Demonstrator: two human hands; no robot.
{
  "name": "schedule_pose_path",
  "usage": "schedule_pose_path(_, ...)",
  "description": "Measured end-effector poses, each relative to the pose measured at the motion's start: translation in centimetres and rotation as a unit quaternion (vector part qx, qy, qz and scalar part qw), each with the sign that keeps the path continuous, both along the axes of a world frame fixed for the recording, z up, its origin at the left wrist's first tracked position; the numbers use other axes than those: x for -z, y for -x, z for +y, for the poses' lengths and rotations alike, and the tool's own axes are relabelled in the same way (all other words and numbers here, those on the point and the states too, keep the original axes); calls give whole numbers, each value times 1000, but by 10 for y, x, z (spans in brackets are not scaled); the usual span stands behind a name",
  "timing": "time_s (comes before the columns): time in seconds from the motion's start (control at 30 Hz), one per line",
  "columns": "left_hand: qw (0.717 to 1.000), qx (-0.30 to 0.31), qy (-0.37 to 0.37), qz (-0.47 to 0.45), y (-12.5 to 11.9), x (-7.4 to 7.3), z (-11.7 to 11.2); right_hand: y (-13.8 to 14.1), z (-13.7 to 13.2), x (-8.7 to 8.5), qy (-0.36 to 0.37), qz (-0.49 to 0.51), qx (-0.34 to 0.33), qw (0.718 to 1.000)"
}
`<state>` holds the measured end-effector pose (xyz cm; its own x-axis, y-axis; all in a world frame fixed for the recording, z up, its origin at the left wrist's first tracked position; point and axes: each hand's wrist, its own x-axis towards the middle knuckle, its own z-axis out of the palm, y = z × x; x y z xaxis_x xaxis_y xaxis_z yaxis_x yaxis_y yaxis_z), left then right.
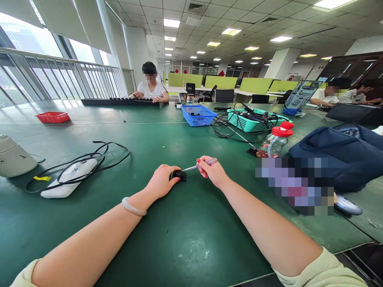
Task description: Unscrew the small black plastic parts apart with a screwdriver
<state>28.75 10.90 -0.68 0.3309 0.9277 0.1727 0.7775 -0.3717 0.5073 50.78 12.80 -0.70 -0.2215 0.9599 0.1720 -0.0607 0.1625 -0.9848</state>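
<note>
My left hand (161,180) is closed around a small black part (180,175) on the green table, thumb at its near side and fingers over its far left. What kind of part it is I cannot make out. In my right hand (213,171) is a thin screwdriver (191,168) with a pale, clear handle, pinched between thumb and fingers. Its metal shaft slants down to the left, and the tip meets or nearly meets the top of the black part. A pale bangle (133,207) circles my left wrist.
Left on the green table (143,247) lie a white power bank (70,179) and a black cable. A red tray (53,116), blue basket (198,115) and teal basket (251,121) stand farther back. Right are a red-capped bottle (277,141) and navy bag (341,155). A person (152,87) sits opposite.
</note>
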Motion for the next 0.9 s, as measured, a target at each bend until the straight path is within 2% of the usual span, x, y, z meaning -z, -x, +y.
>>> schedule_pose_path(0.23, 1000, -9, 7, 12, -1, -1, -3, 1, -4, -2, -16, -38, 8, 999)
schedule_pose_path(0.43, 1000, -11, 9, 15, -1, -5, -4, -3, -5, -5, -16, -22, -24, 999)
schedule_pose_path(0.57, 1000, -15, 7, 15, 0, -6, -4, -3, -4, -6, -27, -53, 14, 998)
schedule_pose_path(0.7, 1000, 11, 1, 6, 1, -2, -2, 0, -2, -6, -36, -62, 66, 995)
schedule_pose_path(0.9, 999, 43, 4, -2, 0, 0, -2, 1, 9, 3, -8, -17, 76, 997)
